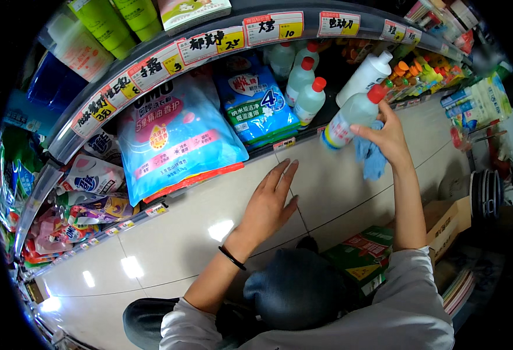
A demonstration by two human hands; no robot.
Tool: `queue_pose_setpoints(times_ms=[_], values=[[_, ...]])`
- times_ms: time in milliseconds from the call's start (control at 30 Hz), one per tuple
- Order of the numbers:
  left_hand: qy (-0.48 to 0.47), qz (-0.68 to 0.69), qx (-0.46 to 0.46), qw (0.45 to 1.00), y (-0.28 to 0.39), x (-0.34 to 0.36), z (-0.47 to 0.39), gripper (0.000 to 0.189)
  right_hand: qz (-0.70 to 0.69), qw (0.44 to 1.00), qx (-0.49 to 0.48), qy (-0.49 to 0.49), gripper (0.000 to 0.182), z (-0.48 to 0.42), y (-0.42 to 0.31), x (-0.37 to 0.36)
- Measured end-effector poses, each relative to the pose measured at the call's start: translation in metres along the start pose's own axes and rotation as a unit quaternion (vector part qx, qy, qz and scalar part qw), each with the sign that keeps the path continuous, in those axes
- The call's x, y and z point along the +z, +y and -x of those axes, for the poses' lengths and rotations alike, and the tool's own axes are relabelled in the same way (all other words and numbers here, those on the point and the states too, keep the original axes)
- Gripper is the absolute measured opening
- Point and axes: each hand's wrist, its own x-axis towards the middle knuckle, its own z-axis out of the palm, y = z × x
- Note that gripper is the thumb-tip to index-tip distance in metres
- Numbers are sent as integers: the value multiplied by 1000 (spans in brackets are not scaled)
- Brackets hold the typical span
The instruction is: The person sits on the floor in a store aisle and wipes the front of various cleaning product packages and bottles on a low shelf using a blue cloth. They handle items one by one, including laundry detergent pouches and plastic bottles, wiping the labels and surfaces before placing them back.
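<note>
My right hand grips a clear plastic bottle with a red cap, tilted, in front of the shelf. A light blue cloth hangs from the same hand, behind the bottle. Nothing is in my left hand; it hovers over the tiled floor with fingers apart, before the shelf edge. Several similar red-capped bottles stand on the lower shelf. To their left lie a blue washing powder bag and a larger OMO bag. A white bottle leans beside the held bottle.
An upper shelf edge with price tags curves over the lower shelf. Detergent pouches fill the left side. Small orange-capped bottles stand farther right. A green carton and an open cardboard box sit on the floor at right.
</note>
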Motion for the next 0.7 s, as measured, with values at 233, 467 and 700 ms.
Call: queue_pose_setpoints(times_ms=[233, 467, 700], values=[[95, 192, -131, 968, 31, -19, -14, 84, -153, 978, -38, -135, 63, 32, -45, 75], [128, 365, -157, 909, 8, -46, 4, 65, -439, 883, 143, -85, 43, 34, -37, 96], [108, 569, -166, 798, -8, -54, 18, 68, -513, 833, 205, 32, 39, 41, -22, 114]])
